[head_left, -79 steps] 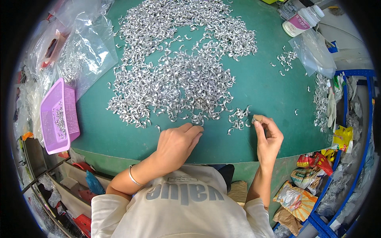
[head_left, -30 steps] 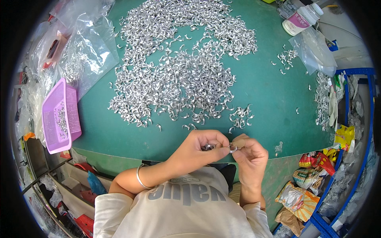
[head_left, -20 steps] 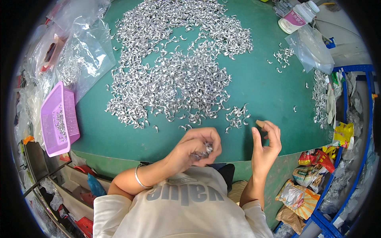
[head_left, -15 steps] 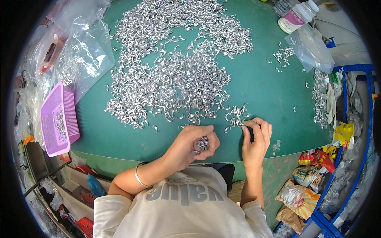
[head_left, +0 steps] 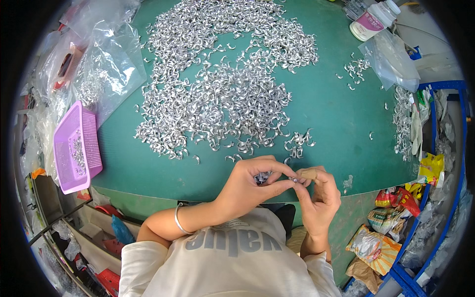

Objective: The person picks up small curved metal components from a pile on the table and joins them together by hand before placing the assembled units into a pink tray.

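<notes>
My left hand [head_left: 247,187], with a bracelet on its wrist, is closed around several small curved silver metal pieces [head_left: 262,177]. Its thumb and index fingertip meet the fingertips of my right hand [head_left: 320,199] over one small metal piece [head_left: 294,179]. The right hand's thumb and fingers are pinched on that piece, whose shape is mostly covered. Just beyond the hands lies a little cluster of the same curved pieces [head_left: 298,142] on the green table [head_left: 336,123]. A large heap of them [head_left: 222,104] spreads over the table's middle and far part.
At the left, a purple plastic basket [head_left: 94,143] holds some pieces, beside clear plastic bags [head_left: 116,64]. A white bottle [head_left: 371,22] and a plastic bag [head_left: 391,62] sit at the far right. More pieces [head_left: 402,123] line the right edge, near a blue rack [head_left: 457,128].
My right hand has moved from the small cluster toward me and left, meeting the left hand. The left hand has turned, bringing its thumb and index finger to the right hand's fingertips.
</notes>
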`<state>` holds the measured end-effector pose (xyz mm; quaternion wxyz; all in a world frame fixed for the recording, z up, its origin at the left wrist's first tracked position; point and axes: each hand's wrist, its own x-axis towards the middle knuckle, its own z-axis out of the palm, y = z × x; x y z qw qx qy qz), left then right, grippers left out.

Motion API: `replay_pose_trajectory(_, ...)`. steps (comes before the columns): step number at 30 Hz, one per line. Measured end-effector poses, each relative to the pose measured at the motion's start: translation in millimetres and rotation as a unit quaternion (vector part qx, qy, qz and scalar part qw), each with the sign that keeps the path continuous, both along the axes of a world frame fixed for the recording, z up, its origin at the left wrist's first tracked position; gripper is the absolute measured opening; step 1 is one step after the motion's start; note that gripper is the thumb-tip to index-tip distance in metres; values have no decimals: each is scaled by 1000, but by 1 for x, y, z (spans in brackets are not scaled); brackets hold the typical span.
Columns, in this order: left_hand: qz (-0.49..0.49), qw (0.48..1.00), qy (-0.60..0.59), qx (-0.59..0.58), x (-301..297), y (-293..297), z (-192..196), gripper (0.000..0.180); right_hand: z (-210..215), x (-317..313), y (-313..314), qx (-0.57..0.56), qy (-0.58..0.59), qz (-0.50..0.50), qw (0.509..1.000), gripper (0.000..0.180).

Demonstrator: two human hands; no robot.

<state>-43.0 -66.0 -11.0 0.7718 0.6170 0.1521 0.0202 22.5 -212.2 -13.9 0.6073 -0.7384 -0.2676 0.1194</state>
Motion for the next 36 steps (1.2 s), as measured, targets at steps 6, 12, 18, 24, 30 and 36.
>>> replay_pose_trajectory(6, 19, 999, -26, 44, -3, 2, 5, 15, 1, -6, 2, 87, 121, 8, 989, 29)
replay_pose_trajectory(12, 16, 999, -25, 37, -6, 2, 4, 12, 4, -8, 3, 143, 177, 3, 974, 29)
replay_pose_trajectory(18, -3, 993, 47, -105, -6, 4, 4, 8, 1, -14, 7, 167, 138, -42, 975, 29)
replay_pose_trajectory(24, -42, 969, 110, -218, -7, 6, 7, 15, 1, -13, 6, 123, 83, -35, 988, 26)
replay_pose_trajectory(30, -106, 854, 176, -479, -3, 11, -4, 18, 1, -2, 1, 95, 145, -67, 983, 18)
replay_pose_trajectory(36, -78, 886, 138, -436, -4, 8, -5, 16, -19, 37, -3, -200, -127, -155, 959, 20)
